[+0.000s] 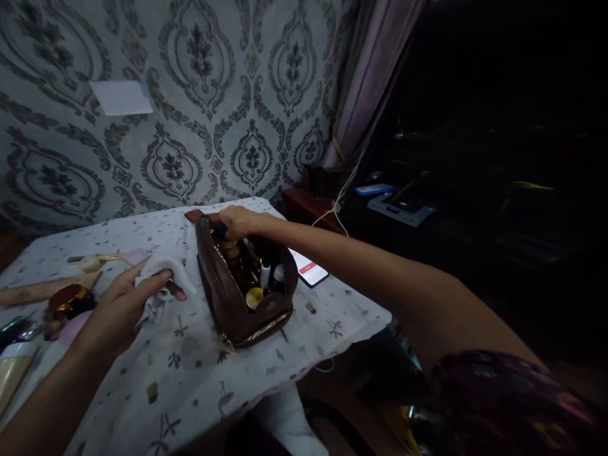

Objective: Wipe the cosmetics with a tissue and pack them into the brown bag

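A crumpled white cloth is pinched between the thumb and fingers of my left hand, just left of the bag. The brown toiletry bag lies unzipped on the table, its mouth wide. Inside it stand a white-capped bottle, a small white tube and a yellow-lidded round container, among amber pieces. My right hand reaches to the bag's far end, fingers curled down at the rim by a small dark blue thing. What those fingers grip is mostly hidden.
Cosmetics lie at the left: an amber jar, a cream tube and a brush. A lit phone rests right of the bag, partly behind my forearm. White cables hang beyond the patterned tablecloth.
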The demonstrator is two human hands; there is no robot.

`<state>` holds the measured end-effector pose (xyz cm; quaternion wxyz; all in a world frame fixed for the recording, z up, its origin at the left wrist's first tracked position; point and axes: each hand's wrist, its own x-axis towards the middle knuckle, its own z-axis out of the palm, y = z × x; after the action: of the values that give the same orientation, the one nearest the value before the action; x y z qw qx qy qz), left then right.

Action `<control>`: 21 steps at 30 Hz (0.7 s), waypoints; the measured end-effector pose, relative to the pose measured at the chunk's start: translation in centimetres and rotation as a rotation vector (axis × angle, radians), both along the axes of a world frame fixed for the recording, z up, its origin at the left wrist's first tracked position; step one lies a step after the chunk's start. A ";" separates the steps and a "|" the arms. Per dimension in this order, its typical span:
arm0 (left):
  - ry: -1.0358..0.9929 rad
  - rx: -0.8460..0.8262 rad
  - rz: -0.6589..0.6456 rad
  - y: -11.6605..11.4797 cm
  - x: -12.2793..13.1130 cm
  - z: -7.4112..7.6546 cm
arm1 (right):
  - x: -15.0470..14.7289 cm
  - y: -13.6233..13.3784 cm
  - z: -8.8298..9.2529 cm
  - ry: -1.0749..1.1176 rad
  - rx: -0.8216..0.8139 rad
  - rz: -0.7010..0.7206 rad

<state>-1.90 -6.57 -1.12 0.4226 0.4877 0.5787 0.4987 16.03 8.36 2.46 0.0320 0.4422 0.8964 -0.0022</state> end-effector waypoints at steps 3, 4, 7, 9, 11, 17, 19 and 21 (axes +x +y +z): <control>0.047 -0.020 -0.005 -0.2 0.2 0.0 | -0.4 0.8 -0.6 0.027 -0.023 -0.009; 0.065 -0.023 -0.015 -0.2 0.2 0.0 | -0.5 1.0 -0.7 0.039 -0.028 -0.011; 0.091 -0.021 -0.040 -0.3 0.1 -0.4 | -0.7 1.4 -1.0 0.073 -0.029 -0.017; 0.068 -0.041 -0.042 -0.3 0.0 -0.7 | -0.7 1.4 -1.1 0.083 -0.030 -0.022; 0.052 -0.065 -0.043 -0.2 -0.1 -1.0 | -0.7 1.4 -1.2 0.090 -0.031 -0.028; 0.060 -0.093 -0.079 -0.2 -0.4 -1.5 | -0.5 1.4 -1.3 0.087 -0.025 -0.048; 0.052 -0.094 -0.093 -0.2 -0.7 -1.9 | -0.5 1.4 -1.3 0.085 -0.023 -0.048; 0.077 -0.068 -0.102 -0.3 -1.0 -2.3 | -0.5 1.4 -1.3 0.088 -0.011 -0.052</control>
<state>-2.91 -6.82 -3.44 0.4412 0.5207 0.5855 0.4375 15.49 9.77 1.12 -0.0051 0.4646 0.8851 -0.0276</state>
